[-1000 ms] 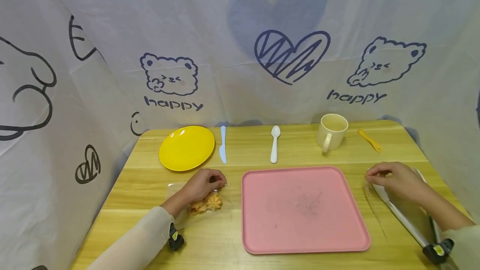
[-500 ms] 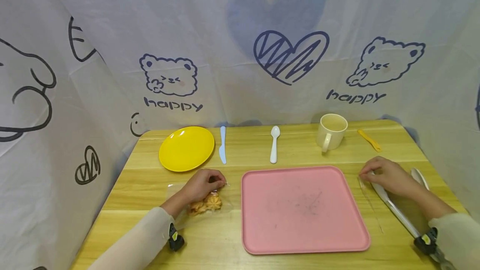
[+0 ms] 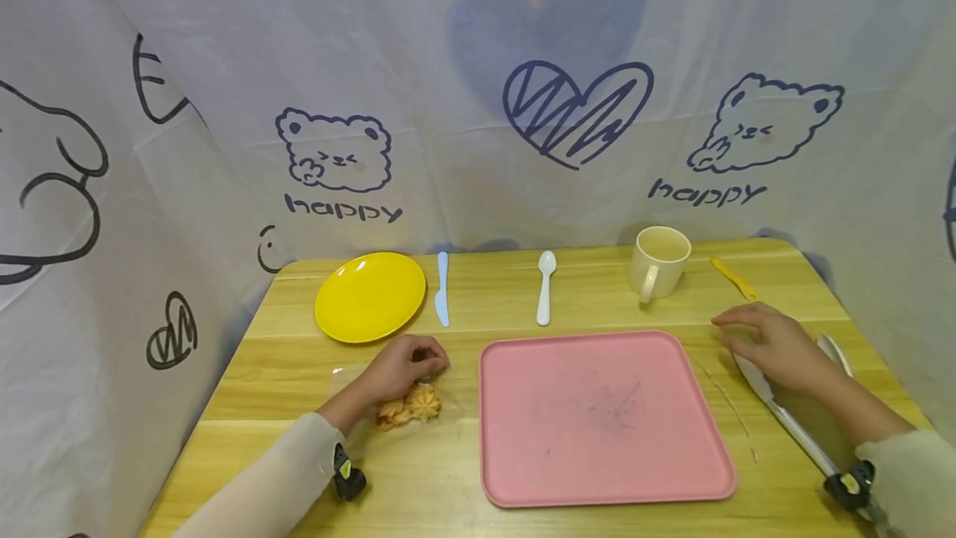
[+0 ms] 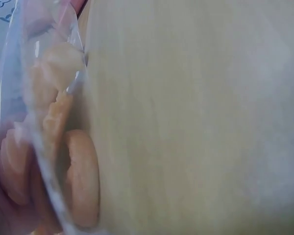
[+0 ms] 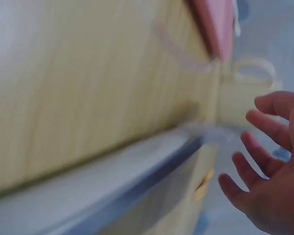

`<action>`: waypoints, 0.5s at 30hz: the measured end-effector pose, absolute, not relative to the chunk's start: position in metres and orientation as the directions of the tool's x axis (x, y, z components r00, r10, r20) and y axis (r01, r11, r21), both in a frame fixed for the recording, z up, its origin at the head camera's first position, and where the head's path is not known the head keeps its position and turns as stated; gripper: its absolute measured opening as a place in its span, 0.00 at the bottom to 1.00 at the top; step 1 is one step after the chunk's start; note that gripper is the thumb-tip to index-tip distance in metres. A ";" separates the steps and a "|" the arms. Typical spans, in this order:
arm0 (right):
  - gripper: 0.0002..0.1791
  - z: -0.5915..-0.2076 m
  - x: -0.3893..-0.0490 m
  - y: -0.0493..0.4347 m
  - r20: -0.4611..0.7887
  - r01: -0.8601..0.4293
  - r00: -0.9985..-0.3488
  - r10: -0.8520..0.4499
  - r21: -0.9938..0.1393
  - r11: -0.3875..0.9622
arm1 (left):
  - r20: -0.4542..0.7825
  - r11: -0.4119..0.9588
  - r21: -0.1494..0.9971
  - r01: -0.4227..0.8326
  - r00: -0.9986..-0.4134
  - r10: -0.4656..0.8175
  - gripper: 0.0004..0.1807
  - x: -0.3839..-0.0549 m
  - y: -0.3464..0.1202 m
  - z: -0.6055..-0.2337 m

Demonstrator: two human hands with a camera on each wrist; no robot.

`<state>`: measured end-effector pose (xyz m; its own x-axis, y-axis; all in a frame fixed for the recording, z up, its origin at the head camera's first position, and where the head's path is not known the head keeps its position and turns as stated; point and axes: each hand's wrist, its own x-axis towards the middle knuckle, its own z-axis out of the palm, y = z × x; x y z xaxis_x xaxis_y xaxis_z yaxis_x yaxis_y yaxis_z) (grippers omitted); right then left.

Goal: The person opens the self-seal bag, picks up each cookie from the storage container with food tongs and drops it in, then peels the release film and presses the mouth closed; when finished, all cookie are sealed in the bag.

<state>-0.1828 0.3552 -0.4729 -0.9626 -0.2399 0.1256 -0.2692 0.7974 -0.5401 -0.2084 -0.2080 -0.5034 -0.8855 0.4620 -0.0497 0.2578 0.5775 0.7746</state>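
Note:
On the left of the table lies a clear plastic bag of cookies (image 3: 420, 402), seen close up with its cookies (image 4: 83, 176) in the left wrist view. My left hand (image 3: 403, 368) pinches the bag's gathered end with curled fingers and thumb. A thin pale tie (image 3: 735, 413) lies by the right edge of the pink tray (image 3: 605, 422). My right hand (image 3: 780, 347) is above the tongs with white tips (image 3: 754, 376), partly hiding them. In the right wrist view its fingers (image 5: 257, 152) are spread and hold nothing.
Along the back stand a yellow plate (image 3: 371, 297), a light blue knife (image 3: 442, 289), a white spoon (image 3: 545, 287), a cream mug (image 3: 659, 264) and a small orange utensil (image 3: 734, 278). A printed curtain (image 3: 463, 148) hangs behind the table.
My right hand moved left with the tie, then let it go, its fingers parting; the tie now lies near the tray's right edge. My left hand has stayed at the bag.

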 end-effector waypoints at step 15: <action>0.17 -0.455 -0.149 0.164 0.155 -0.453 -0.830 -0.536 -0.749 0.483 | 0.091 0.340 0.913 0.224 -0.926 0.365 0.10 -0.205 -0.215 -0.512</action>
